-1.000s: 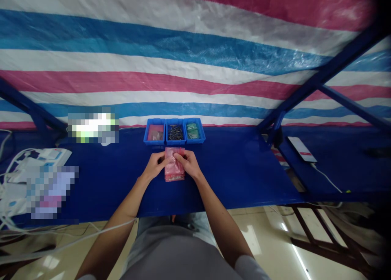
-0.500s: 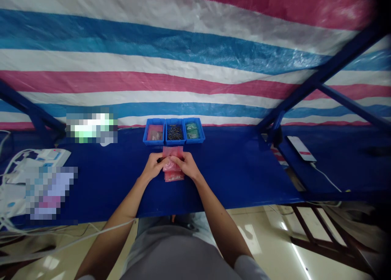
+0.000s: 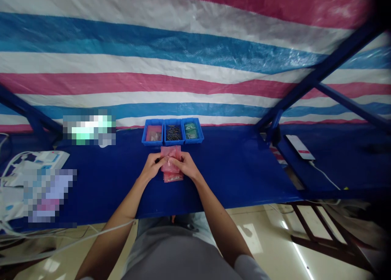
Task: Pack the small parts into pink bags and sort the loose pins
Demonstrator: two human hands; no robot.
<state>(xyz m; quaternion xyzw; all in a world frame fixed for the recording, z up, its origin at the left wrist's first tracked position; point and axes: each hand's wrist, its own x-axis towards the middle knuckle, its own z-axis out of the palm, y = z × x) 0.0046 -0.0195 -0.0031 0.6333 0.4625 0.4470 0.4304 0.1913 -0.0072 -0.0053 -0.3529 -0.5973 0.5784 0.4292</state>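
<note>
Both of my hands grip one pink plastic bag (image 3: 170, 151) over the table, thumbs meeting near its middle. My left hand (image 3: 153, 165) pinches it from the left; my right hand (image 3: 186, 164) pinches it from the right. Under its near edge lies another pink bag (image 3: 173, 177) with small pale pieces showing through. Just beyond my hands stand three blue bins in a row. The left bin (image 3: 152, 143) holds a pink bag, the middle bin (image 3: 174, 142) dark screws or similar metal pieces, and the right bin (image 3: 193, 140) green bags.
A phone (image 3: 300, 147) on a white cable lies on the right. At the left are a white power strip (image 3: 55, 157), tangled cables and blurred-out items. Blue metal frame bars (image 3: 324, 70) rise at both sides of the blue table (image 3: 238, 170), before a striped tarp (image 3: 183, 39).
The upper pink bag has shifted slightly left and away from me, uncovering more of the lower bag. My thumbs have come together at its middle.
</note>
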